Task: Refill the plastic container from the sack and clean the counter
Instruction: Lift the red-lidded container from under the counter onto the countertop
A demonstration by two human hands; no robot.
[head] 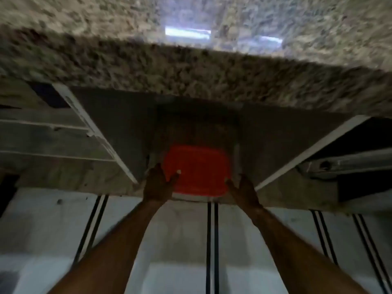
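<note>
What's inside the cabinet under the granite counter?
A container with a red lid sits in the open cabinet, left hand and right hand on its sides. The lid hides its contents; the space behind is too dark.

We look down on a speckled granite bench (191, 66) catching a bright glare, two cabinet doors (110, 128) swung open beneath it, and a pale tiled floor (180, 240) with dark stripes.

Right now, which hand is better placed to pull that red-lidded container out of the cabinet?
Neither alone, probably. The left hand and right hand flank the red-lidded container evenly; the left thumb already rests on the lid.
</note>
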